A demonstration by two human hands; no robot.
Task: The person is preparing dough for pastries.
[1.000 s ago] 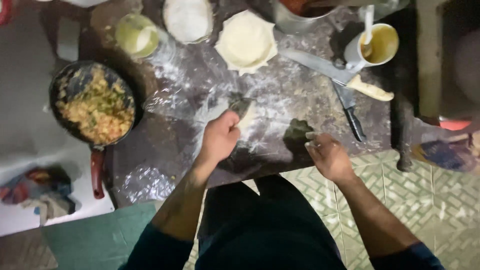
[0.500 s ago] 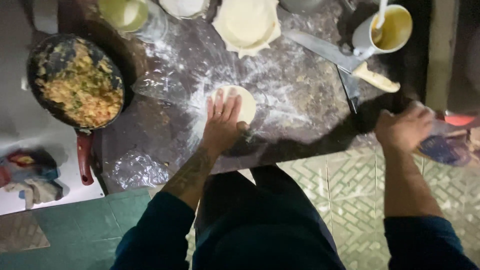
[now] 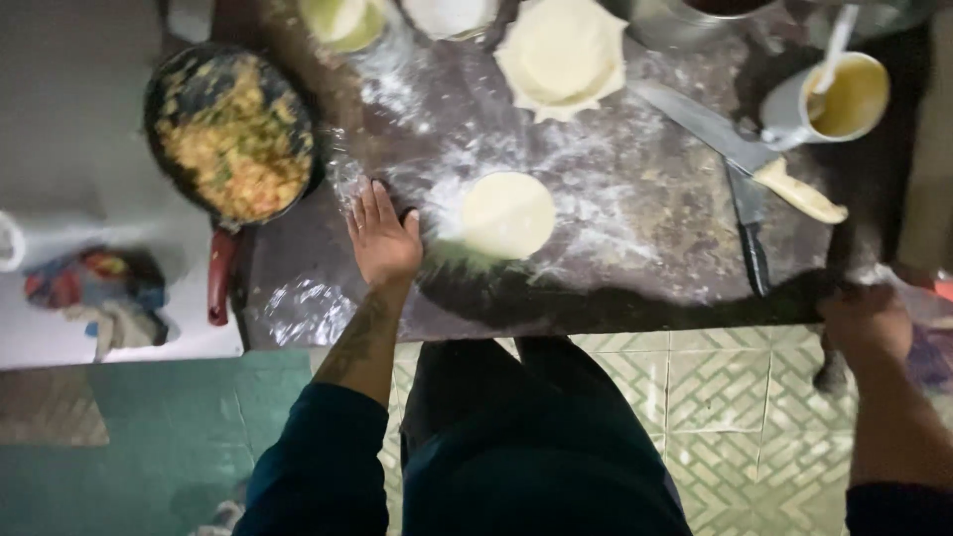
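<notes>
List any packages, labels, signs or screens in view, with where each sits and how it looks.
None show: no label, sign or screen.
Clear plastic sheet: crinkled, floured, over the dark table.
Left hand: flat on the sheet beside the round pale dough disc.
Right hand: at the table's right edge; what it grips cannot be told.

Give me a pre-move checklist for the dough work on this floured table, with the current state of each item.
1. Small dough disc lies flat on the floured table: ok.
2. Left hand off the disc, resting flat beside it: ok.
3. Right hand free: cannot tell, it is at the dark table edge.
4. Knives apart from the disc: ok.
5. Filling pan within the left hand's side: ok.
6. Stack of rolled dough apart from the disc: ok.
</notes>
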